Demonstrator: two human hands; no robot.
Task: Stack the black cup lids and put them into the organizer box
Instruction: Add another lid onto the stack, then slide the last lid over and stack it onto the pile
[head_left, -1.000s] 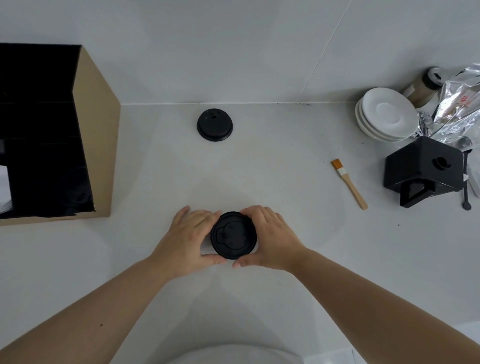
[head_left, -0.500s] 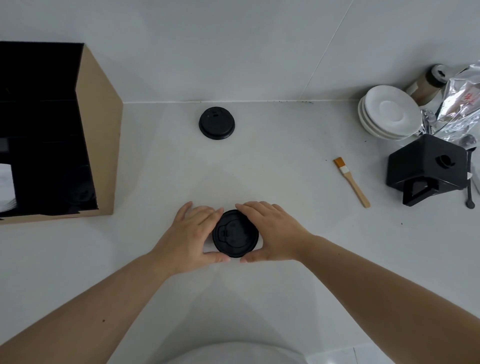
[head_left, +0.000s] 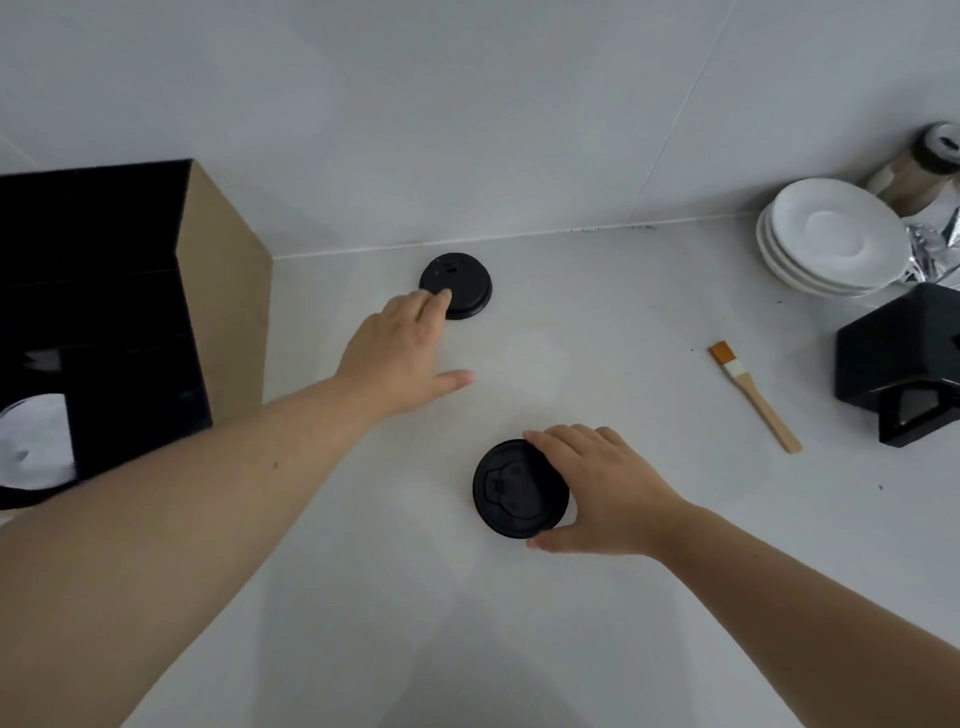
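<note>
Left hand (head_left: 400, 358), fingers spread, touches the far black lid (head_left: 457, 286) beside the wall; right hand (head_left: 605, 491) cups the near lid stack (head_left: 517, 488) mid-desk.

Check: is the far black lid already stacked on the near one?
No, the far lid lies apart by the wall, separate from the near lid.

White desk (head_left: 597, 597) carried two round black plastic cup lids, one near the wall (head_left: 462, 280) and one central (head_left: 514, 491), a brown-sided black organizer box (head_left: 223, 312), a wooden-handled brush (head_left: 756, 397), stacked white saucers (head_left: 831, 239) and an angular black plastic holder (head_left: 904, 364).
</note>
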